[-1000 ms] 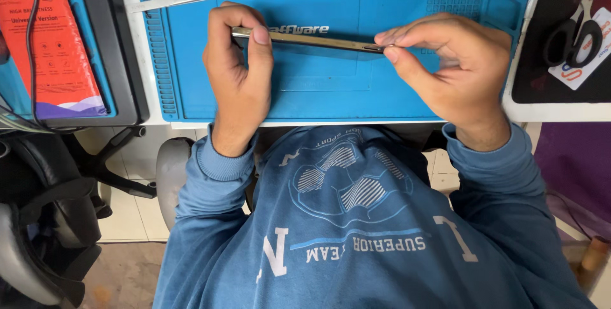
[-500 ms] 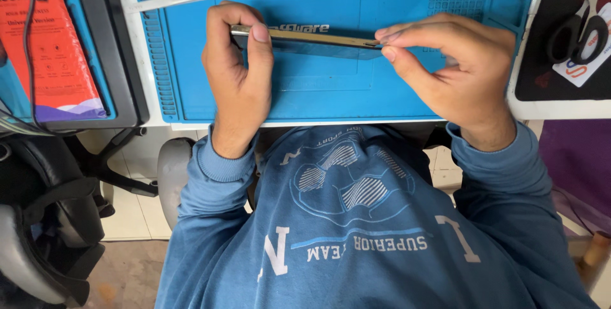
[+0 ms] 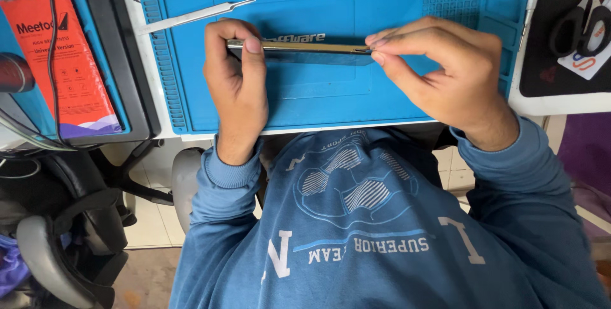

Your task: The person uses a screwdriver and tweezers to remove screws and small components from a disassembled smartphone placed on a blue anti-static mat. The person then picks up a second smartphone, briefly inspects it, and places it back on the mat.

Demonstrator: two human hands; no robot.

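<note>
Your left hand (image 3: 237,86) and right hand (image 3: 445,73) pinch the phone (image 3: 305,51) at opposite ends, edge-on above the blue mat (image 3: 305,102), long axis running left to right, fingers closed tight.

Slim gold-edged phone (image 3: 299,48) held on edge, level, above blue mat (image 3: 382,3)

The phone (image 3: 299,50) shows edge-on only, so its faces cannot be seen; its ends are covered by left hand (image 3: 237,86) and right hand (image 3: 445,73) fingertips. The scissors (image 3: 582,16) and orange box (image 3: 63,67) are cut off by the frame edges
</note>
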